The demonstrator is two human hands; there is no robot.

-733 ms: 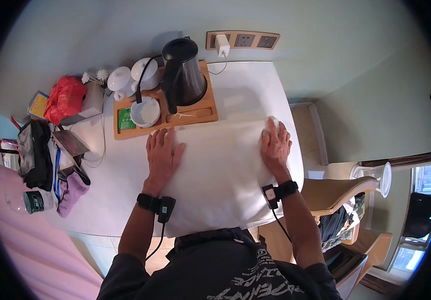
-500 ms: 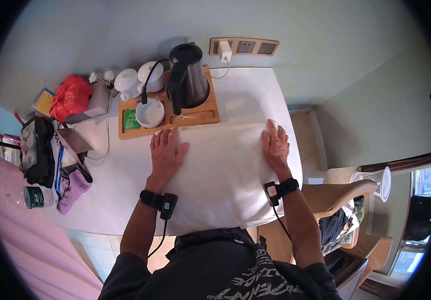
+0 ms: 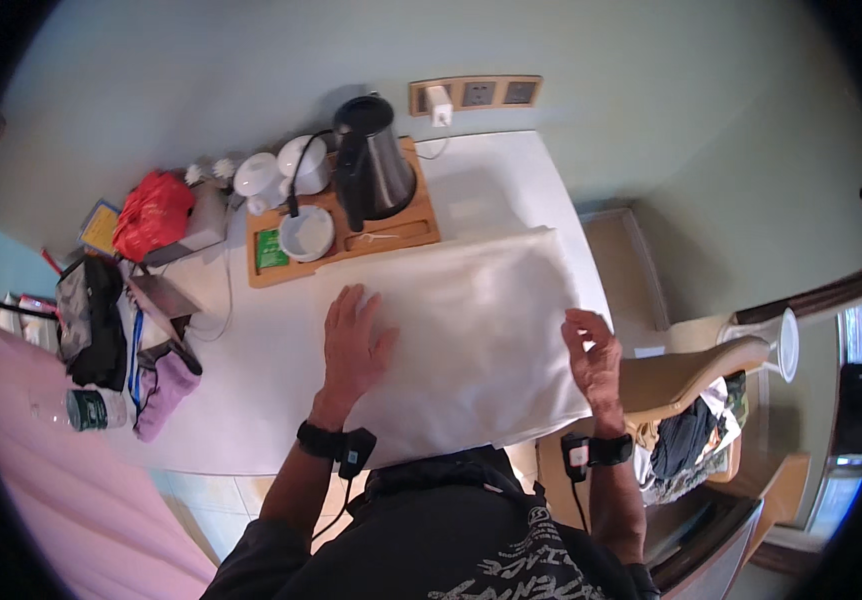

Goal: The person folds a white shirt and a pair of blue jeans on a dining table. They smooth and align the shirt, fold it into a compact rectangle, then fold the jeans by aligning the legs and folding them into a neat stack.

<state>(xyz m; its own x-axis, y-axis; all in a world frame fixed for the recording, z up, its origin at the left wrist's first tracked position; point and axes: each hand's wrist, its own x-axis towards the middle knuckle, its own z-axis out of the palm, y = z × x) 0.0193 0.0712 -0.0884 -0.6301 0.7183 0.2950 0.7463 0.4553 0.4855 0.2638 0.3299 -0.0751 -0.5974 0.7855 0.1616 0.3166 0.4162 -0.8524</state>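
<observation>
A white folded cloth (image 3: 466,330) lies in a broad rectangle on the white table, its near edge hanging close to my body. My left hand (image 3: 354,345) rests over the left part of the cloth, palm down with the fingers stretched and the thumb apart. At the cloth's right edge is my right hand (image 3: 596,360), its fingers loosely bent and holding nothing that I can see. Both wrists wear black straps with small boxes and cables.
Behind the cloth stands a wooden tray (image 3: 421,232) with a kettle (image 3: 383,165), white lidded cups (image 3: 261,178) and a white bowl (image 3: 307,234). At left are a red bag (image 3: 154,215), a dark pouch (image 3: 91,315) and a plastic bottle (image 3: 91,410). A chair (image 3: 691,375) stands at right.
Both hands have drawn back toward me from the cloth's far corners. The right hand has moved outward to the right edge, and its fingers have bent. The view has shifted slightly.
</observation>
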